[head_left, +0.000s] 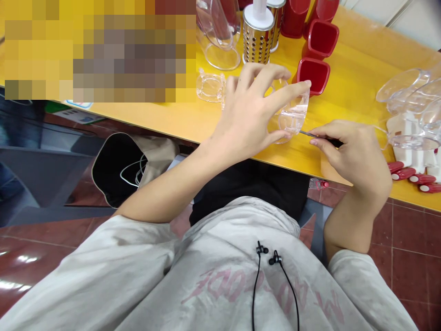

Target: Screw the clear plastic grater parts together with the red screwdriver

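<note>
My left hand (250, 108) grips a clear plastic housing (292, 115) just above the yellow table (358, 59), thumb and fingers wrapped round its rim. My right hand (351, 151) is closed in a pinch on a thin metal tool (308, 134). The tool's tip touches the lower right edge of the clear housing. Both hands work near the table's front edge.
A perforated metal drum (257, 39) with a white cap, clear plastic parts (220, 32) and red plastic parts (315, 73) stand behind my hands. More clear housings (409, 99) and small red pieces (413, 177) lie at the right. A bag (124, 168) sits on the floor.
</note>
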